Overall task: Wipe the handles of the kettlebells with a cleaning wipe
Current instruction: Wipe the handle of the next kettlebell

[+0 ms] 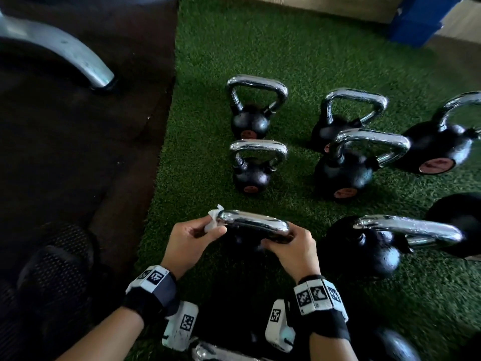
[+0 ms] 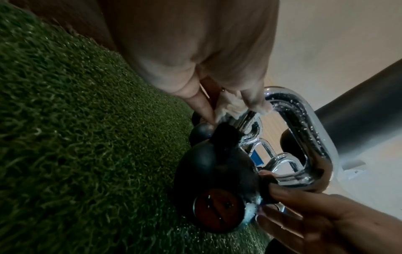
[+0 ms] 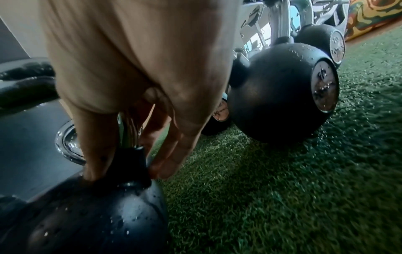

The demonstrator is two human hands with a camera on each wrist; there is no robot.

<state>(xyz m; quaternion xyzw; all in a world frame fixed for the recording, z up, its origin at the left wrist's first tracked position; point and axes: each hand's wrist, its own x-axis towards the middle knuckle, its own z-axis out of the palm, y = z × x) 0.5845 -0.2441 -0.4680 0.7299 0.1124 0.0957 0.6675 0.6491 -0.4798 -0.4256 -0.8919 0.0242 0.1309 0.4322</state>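
Green artificial turf floor (image 1: 286, 48) covers most of the scene, w/ dark rubber mat (image 1: 78, 152) to the left and a curved grey metal machine leg (image 1: 65, 48) resting on the mat. Blue box (image 1: 419, 19) sits at far right edge of the turf.

Several black round kettlebells w/ shiny chrome handles stand on the turf: two small ones in a column, far (image 1: 251, 118) and nearer (image 1: 252, 175); two mid-sized to their right, (image 1: 335, 128) and (image 1: 343, 173); bigger ones at right edge (image 1: 440, 144) and near right (image 1: 364, 246). Water drops show on chrome and black bodies.

Nearest small kettlebell (image 2: 217, 171) stands between both hands, its chrome handle (image 1: 256, 225) up top. Right hand (image 1: 294, 248) grips the handle's right corner, grip closed round the bar, fingertips down near the black body. Left hand (image 1: 190, 241) pinches a small crumpled white cleaning wipe (image 1: 214, 220) against the handle's left corner, grip closed on the wipe; left wrist view shows wipe pressed to the chrome between thumb and fingers.

Both wrists wear black straps w/ white marker blocks (image 1: 320, 295)
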